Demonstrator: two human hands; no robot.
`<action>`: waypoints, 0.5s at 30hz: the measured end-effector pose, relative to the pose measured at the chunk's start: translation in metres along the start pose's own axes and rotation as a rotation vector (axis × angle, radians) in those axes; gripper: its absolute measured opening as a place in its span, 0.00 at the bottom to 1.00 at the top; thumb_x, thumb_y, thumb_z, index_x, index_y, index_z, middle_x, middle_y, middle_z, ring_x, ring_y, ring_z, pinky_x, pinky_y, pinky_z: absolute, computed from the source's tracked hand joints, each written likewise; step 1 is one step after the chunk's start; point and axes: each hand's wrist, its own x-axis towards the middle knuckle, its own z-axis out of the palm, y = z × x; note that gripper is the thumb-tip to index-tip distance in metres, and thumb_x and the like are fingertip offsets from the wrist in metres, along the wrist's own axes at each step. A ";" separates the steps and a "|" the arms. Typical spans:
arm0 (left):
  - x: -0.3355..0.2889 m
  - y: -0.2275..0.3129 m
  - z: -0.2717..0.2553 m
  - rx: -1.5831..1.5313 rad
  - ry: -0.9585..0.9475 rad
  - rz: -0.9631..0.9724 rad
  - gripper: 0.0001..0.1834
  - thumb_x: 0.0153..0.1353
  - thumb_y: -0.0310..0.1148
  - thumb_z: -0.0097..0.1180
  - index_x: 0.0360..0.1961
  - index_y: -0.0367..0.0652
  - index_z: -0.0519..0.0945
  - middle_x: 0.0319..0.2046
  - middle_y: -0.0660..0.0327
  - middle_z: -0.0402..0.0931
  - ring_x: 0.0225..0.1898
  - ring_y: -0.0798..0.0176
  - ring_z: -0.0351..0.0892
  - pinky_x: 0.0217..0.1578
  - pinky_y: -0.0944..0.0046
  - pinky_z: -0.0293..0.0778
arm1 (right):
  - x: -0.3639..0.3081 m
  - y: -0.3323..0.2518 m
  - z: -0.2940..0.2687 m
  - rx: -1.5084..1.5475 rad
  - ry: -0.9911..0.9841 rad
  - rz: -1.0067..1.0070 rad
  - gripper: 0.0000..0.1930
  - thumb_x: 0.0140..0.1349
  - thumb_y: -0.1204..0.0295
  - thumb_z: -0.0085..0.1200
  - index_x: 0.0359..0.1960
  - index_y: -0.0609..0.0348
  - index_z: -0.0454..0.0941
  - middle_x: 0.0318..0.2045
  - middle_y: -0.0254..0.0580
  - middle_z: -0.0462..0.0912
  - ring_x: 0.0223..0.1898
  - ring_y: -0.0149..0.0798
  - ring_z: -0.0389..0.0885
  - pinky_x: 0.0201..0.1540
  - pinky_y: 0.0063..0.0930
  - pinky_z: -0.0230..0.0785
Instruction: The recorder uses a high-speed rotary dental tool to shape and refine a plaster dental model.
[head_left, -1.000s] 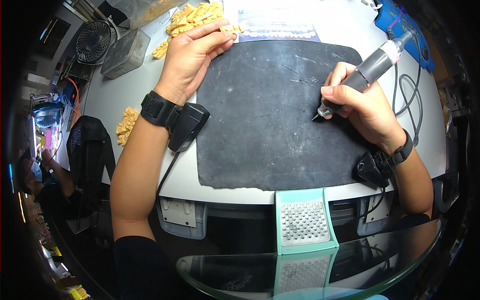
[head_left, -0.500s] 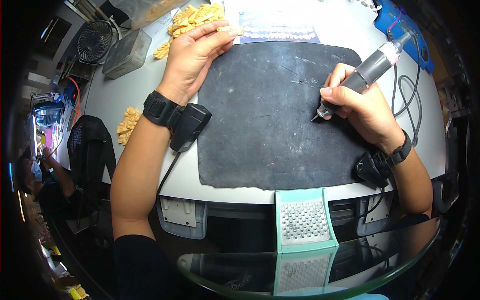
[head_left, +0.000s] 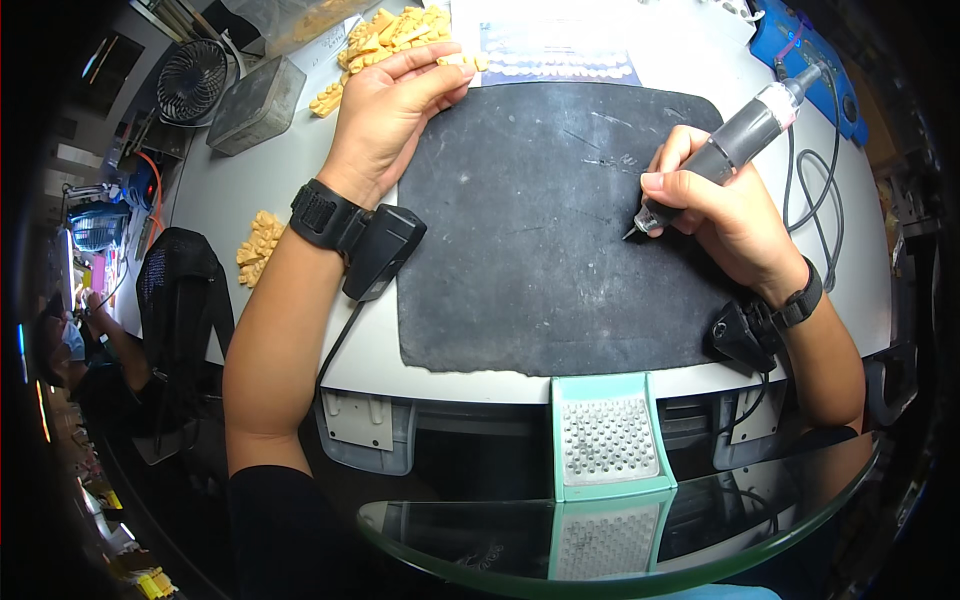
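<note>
My left hand [head_left: 385, 115] is at the far side of the black mat [head_left: 530, 250], beside a pile of yellow plaster tooth pieces [head_left: 400, 30]. Between its thumb and fingers it pinches one small yellow tooth model [head_left: 467, 62]. My right hand [head_left: 725, 210] grips a grey and black rotary handpiece [head_left: 735, 145] like a pen. The thin tip points down and left, over the mat's right part; whether it touches the mat I cannot tell. A smaller cluster of yellow tooth pieces [head_left: 260, 248] lies left of my left forearm.
A printed sheet with rows of teeth [head_left: 560, 60] lies behind the mat. At the far right stands a blue box [head_left: 815, 75], with a cable [head_left: 825, 220]. A metal block [head_left: 255, 105] and fan [head_left: 192, 82] are far left. A green-framed grater-like plate [head_left: 610, 440] and clear shield [head_left: 460, 540] are near.
Both hands keep their holds and nearly their places. The view has shifted very slightly; otherwise nothing visibly differs.
</note>
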 end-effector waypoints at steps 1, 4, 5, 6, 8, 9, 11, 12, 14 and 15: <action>-0.001 0.000 0.000 0.000 0.000 0.000 0.19 0.56 0.25 0.62 0.48 0.30 0.76 0.37 0.57 0.81 0.36 0.69 0.79 0.44 0.70 0.76 | 0.000 0.000 0.000 -0.003 0.003 -0.003 0.09 0.52 0.70 0.63 0.22 0.55 0.74 0.20 0.30 0.76 0.18 0.21 0.69 0.21 0.15 0.59; -0.001 0.001 -0.001 0.048 -0.006 -0.022 0.17 0.61 0.27 0.58 0.50 0.32 0.76 0.42 0.55 0.78 0.42 0.67 0.78 0.49 0.69 0.74 | -0.001 -0.001 0.000 -0.015 0.009 0.005 0.09 0.52 0.70 0.63 0.22 0.54 0.74 0.20 0.30 0.76 0.18 0.21 0.69 0.21 0.15 0.59; -0.001 0.001 -0.001 0.005 -0.012 -0.023 0.17 0.61 0.27 0.57 0.51 0.32 0.75 0.42 0.54 0.78 0.42 0.66 0.78 0.49 0.69 0.74 | -0.001 -0.001 0.000 -0.014 0.009 0.005 0.09 0.52 0.70 0.63 0.22 0.54 0.74 0.20 0.30 0.76 0.18 0.21 0.69 0.21 0.15 0.59; -0.001 0.001 -0.001 -0.037 -0.018 -0.026 0.17 0.61 0.26 0.56 0.51 0.32 0.75 0.42 0.53 0.78 0.42 0.66 0.78 0.49 0.69 0.74 | -0.001 0.000 0.000 -0.012 0.004 0.003 0.09 0.52 0.70 0.63 0.22 0.54 0.74 0.19 0.30 0.76 0.18 0.21 0.69 0.21 0.15 0.59; -0.001 0.000 -0.001 -0.014 -0.018 -0.016 0.17 0.62 0.26 0.55 0.52 0.31 0.75 0.42 0.52 0.78 0.43 0.65 0.78 0.49 0.68 0.74 | -0.001 0.001 0.000 -0.009 0.000 0.002 0.09 0.52 0.70 0.63 0.22 0.54 0.74 0.19 0.30 0.76 0.18 0.21 0.69 0.21 0.15 0.59; -0.001 0.000 -0.001 0.007 -0.017 -0.005 0.17 0.62 0.26 0.54 0.52 0.31 0.75 0.43 0.51 0.78 0.43 0.65 0.78 0.49 0.68 0.74 | -0.001 0.000 0.000 -0.016 0.000 0.000 0.09 0.52 0.70 0.63 0.22 0.54 0.74 0.19 0.30 0.76 0.18 0.21 0.69 0.21 0.15 0.59; 0.000 0.000 -0.001 0.011 -0.021 -0.003 0.17 0.63 0.26 0.54 0.52 0.31 0.75 0.43 0.51 0.78 0.43 0.65 0.78 0.49 0.68 0.74 | 0.000 -0.001 -0.001 -0.022 0.001 -0.001 0.09 0.52 0.69 0.63 0.22 0.54 0.74 0.19 0.30 0.76 0.18 0.21 0.69 0.21 0.15 0.59; 0.001 0.000 -0.002 0.015 -0.025 0.002 0.17 0.63 0.26 0.53 0.52 0.31 0.74 0.43 0.51 0.78 0.43 0.65 0.78 0.49 0.68 0.74 | 0.000 0.000 -0.001 -0.022 -0.001 -0.004 0.09 0.52 0.69 0.63 0.22 0.54 0.74 0.19 0.30 0.76 0.18 0.21 0.69 0.21 0.15 0.59; 0.002 0.001 -0.002 0.004 -0.026 -0.003 0.17 0.63 0.26 0.53 0.52 0.30 0.74 0.43 0.51 0.78 0.44 0.64 0.78 0.49 0.68 0.74 | 0.002 -0.001 -0.001 -0.021 -0.002 -0.008 0.10 0.52 0.69 0.63 0.22 0.54 0.73 0.20 0.30 0.76 0.18 0.21 0.69 0.21 0.14 0.59; 0.002 0.001 -0.001 -0.008 -0.029 -0.008 0.17 0.63 0.26 0.53 0.52 0.30 0.74 0.43 0.51 0.77 0.44 0.64 0.77 0.49 0.68 0.74 | 0.002 -0.001 -0.001 -0.022 -0.001 -0.012 0.10 0.52 0.69 0.63 0.22 0.55 0.73 0.20 0.31 0.77 0.18 0.22 0.70 0.21 0.15 0.59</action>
